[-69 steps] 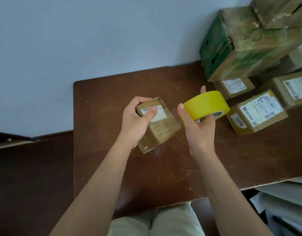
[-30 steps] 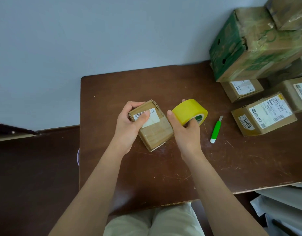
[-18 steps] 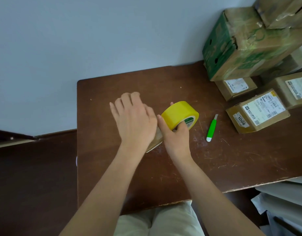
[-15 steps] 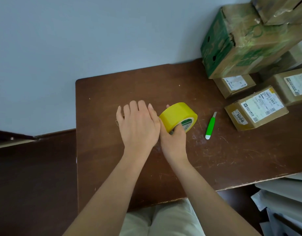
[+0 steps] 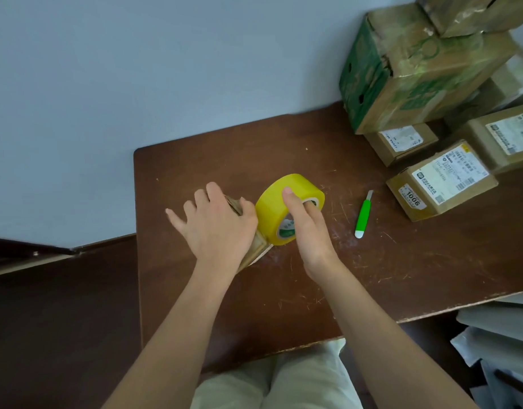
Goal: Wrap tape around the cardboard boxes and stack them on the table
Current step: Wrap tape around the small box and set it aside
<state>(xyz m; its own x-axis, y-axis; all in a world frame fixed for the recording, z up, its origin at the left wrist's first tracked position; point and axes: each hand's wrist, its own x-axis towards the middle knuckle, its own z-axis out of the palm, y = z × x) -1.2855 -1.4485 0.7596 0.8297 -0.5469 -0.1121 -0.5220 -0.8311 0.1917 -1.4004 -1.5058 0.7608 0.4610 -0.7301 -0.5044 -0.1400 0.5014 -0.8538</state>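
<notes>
A small cardboard box [image 5: 256, 248] lies on the brown table [image 5: 283, 290], mostly hidden under my left hand [image 5: 216, 228]. That hand lies flat on top of it, fingers spread and pressing down. A yellow tape roll [image 5: 279, 203] stands on edge against the box's right side. My right hand [image 5: 308, 228] grips the roll, the index finger stretched over its outer band and the other fingers at its core. No loose tape strip is plainly visible.
A green utility knife [image 5: 362, 215] lies right of the roll. Labelled cardboard boxes [image 5: 441, 180] [image 5: 400, 143] [image 5: 507, 137] sit at the table's right end under a large green-printed carton [image 5: 416, 69]. The wall borders the far edge. Pale sheets [image 5: 496, 326] lie past the near right corner.
The box, first held up in my left hand, came down onto the table and my left hand flattened over it. The tape roll moved in against the box's right side.
</notes>
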